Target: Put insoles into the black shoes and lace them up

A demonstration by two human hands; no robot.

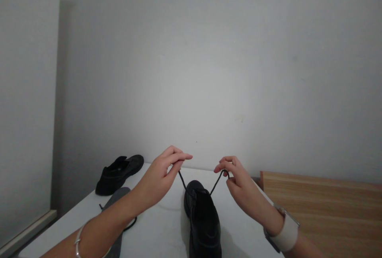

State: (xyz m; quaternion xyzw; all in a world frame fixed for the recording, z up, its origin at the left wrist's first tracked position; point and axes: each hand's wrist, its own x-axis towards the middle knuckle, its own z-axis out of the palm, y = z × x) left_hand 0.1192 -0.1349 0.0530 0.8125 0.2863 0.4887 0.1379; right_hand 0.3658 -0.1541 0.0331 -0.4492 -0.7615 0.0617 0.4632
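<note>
A black shoe point(204, 222) stands on the white table point(158, 230), toe pointing away from me. Two ends of its black lace point(215, 182) rise from the front of the shoe in a V. My left hand point(162, 178) pinches the left end of the lace between thumb and fingers, above and left of the shoe. My right hand point(238, 184) pinches the right end, with the lace looped over a finger, above and right of the shoe. Both lace ends are pulled taut.
A second black shoe point(119, 173) lies at the table's far left corner. A grey insole point(117, 210) and a loose black lace point(131, 224) lie under my left forearm. A wooden tabletop point(322, 206) adjoins on the right. A plain wall stands behind.
</note>
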